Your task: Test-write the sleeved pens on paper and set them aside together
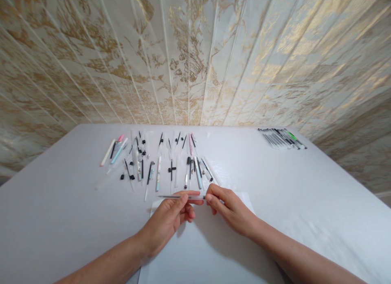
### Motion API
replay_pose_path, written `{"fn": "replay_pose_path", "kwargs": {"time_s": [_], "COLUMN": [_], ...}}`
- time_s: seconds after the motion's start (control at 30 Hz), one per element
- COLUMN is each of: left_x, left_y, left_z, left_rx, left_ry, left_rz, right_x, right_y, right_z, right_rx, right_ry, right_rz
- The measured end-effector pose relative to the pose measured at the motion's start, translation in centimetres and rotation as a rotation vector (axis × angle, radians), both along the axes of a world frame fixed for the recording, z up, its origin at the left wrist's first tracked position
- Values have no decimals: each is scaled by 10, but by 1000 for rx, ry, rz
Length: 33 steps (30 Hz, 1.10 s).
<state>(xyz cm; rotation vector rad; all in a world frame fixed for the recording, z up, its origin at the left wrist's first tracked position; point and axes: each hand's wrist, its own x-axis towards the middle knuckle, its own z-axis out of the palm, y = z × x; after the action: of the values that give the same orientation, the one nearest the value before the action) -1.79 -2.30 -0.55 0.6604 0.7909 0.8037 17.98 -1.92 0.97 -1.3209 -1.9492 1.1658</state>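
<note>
My left hand (pixel 171 217) and my right hand (pixel 227 206) hold one thin pen (pixel 180 197) level between them, above a white sheet of paper (pixel 207 243). The left fingers pinch the pen near its middle. The right fingertips pinch its right end. Just beyond the hands, several pens, clear barrels, refills and small black caps lie spread in rows on the white table (pixel 45 202); the nearest are a pale blue pen (pixel 197 173) and a white-and-blue pen (pixel 158 174).
A bundle of dark pens with one green one (pixel 282 138) lies at the table's far right corner. Pink and white pens (pixel 114 150) lie at the far left of the spread. A gold-patterned panelled wall (pixel 195 52) rises behind the table.
</note>
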Motion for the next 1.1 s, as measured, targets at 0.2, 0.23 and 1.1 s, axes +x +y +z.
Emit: {"fn": "replay_pose_path", "kwargs": {"time_s": [0.2, 0.23, 1.1], "left_x": [1, 1, 0], "left_y": [2, 2, 1], "left_z": [0, 0, -6], "left_rx": [-50, -53, 10], "left_ry": [-12, -13, -46], "left_rz": [48, 51, 19], "right_x": [0, 1, -2], "right_y": [-1, -1, -1], "right_z": [2, 2, 0], "right_rx": [31, 69, 48], "right_ry": [-17, -48, -57], "right_rz": [-5, -6, 21]}}
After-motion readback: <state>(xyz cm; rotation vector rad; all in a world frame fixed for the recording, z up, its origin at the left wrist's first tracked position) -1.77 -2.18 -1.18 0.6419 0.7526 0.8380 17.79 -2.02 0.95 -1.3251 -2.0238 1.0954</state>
